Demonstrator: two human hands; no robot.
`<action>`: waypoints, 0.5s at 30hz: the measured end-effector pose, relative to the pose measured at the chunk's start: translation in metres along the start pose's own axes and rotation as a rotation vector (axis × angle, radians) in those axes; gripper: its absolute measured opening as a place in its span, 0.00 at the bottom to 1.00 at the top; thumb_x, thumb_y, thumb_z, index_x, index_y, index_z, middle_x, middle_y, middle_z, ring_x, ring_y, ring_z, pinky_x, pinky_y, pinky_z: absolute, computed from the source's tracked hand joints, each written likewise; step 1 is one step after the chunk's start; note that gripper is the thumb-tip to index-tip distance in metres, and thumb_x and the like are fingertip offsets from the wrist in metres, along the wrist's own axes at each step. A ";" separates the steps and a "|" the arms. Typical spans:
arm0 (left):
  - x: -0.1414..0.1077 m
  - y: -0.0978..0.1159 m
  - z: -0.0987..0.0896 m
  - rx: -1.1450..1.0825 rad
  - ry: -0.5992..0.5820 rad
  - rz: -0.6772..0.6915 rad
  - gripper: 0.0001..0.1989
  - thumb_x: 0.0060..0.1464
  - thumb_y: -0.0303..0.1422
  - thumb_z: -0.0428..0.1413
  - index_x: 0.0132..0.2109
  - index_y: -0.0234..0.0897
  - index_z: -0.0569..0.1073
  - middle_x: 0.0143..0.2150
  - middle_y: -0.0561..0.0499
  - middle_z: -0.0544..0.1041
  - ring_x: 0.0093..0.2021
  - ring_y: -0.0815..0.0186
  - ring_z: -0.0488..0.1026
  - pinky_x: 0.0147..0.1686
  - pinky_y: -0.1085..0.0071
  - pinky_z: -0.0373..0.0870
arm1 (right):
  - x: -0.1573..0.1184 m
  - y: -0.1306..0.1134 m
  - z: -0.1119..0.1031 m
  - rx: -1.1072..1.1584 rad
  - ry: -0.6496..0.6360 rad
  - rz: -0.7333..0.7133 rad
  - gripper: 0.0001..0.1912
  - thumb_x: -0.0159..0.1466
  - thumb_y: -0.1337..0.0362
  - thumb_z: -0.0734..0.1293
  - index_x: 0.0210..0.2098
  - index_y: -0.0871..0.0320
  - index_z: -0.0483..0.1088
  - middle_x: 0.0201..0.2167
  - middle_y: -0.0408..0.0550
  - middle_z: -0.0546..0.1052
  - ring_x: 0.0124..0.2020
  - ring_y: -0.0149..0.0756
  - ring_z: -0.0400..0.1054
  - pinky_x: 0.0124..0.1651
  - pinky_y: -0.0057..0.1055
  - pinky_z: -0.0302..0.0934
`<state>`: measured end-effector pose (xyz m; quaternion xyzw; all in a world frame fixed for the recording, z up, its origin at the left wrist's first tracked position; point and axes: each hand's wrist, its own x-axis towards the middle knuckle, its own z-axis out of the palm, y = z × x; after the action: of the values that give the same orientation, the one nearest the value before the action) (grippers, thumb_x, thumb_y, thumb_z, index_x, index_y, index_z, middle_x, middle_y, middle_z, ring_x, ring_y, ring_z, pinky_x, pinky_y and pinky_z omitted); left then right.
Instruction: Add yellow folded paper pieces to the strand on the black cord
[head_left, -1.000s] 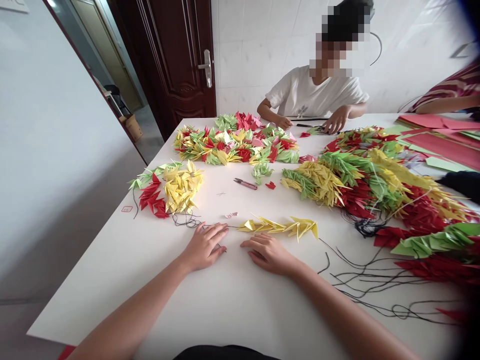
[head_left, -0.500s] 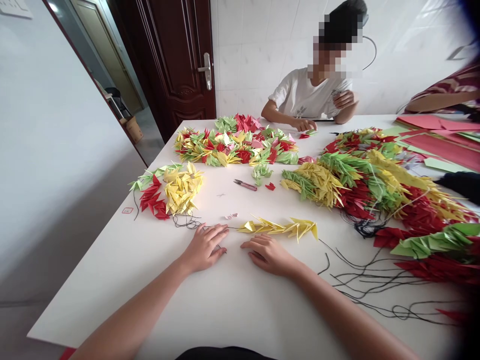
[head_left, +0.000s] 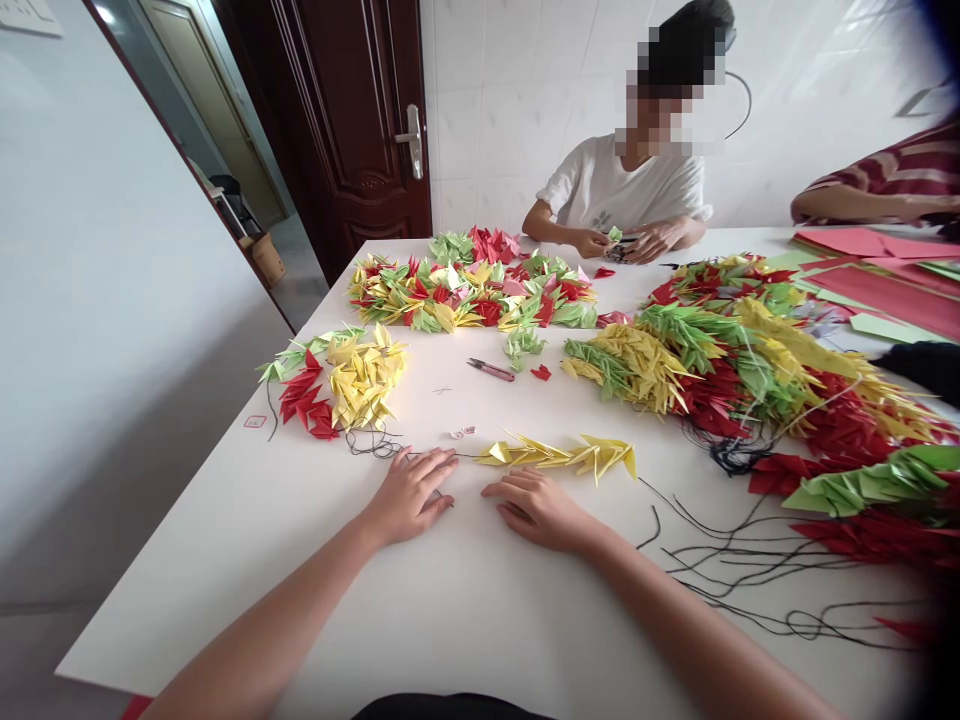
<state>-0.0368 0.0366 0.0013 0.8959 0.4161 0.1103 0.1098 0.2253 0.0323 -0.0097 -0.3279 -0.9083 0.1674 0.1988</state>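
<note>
My left hand [head_left: 411, 497] lies flat on the white table [head_left: 420, 620], fingers stretched out, with part of a dark cord [head_left: 466, 456] passing by its fingertips. My right hand [head_left: 536, 508] rests on the table to the right, palm down, fingers loosely extended and holding nothing. Just beyond it lies a string of yellow folded-paper pieces [head_left: 556, 455], threaded on the cord. A small white item with red marks [head_left: 463, 433] is beyond my left fingertips. Farther off are pink-handled snips [head_left: 491, 370], a red paper piece [head_left: 540, 372] and green pieces [head_left: 524, 345].
Yellow pieces [head_left: 367, 378] and red pieces [head_left: 306, 397] are heaped at the left. A long mixed pile [head_left: 472, 290] spans the back. Strung paper [head_left: 750, 370] and loose black cords [head_left: 750, 565] cover the right. Across the table sits a person in a white shirt [head_left: 619, 190].
Both my hands have stayed still. The person across the table has lowered a raised hand and brought both hands together, with a small green piece between them. The striped sleeve at right has shifted left.
</note>
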 end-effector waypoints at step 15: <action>0.000 0.000 0.000 -0.005 -0.028 -0.014 0.22 0.65 0.37 0.46 0.65 0.43 0.62 0.66 0.46 0.64 0.64 0.56 0.61 0.64 0.47 0.48 | 0.000 0.000 0.000 0.003 -0.013 0.006 0.14 0.65 0.69 0.58 0.48 0.57 0.70 0.37 0.50 0.77 0.38 0.37 0.70 0.43 0.35 0.64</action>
<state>-0.0367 0.0367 0.0013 0.8941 0.4207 0.0981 0.1185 0.2250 0.0323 -0.0093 -0.3294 -0.9083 0.1714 0.1926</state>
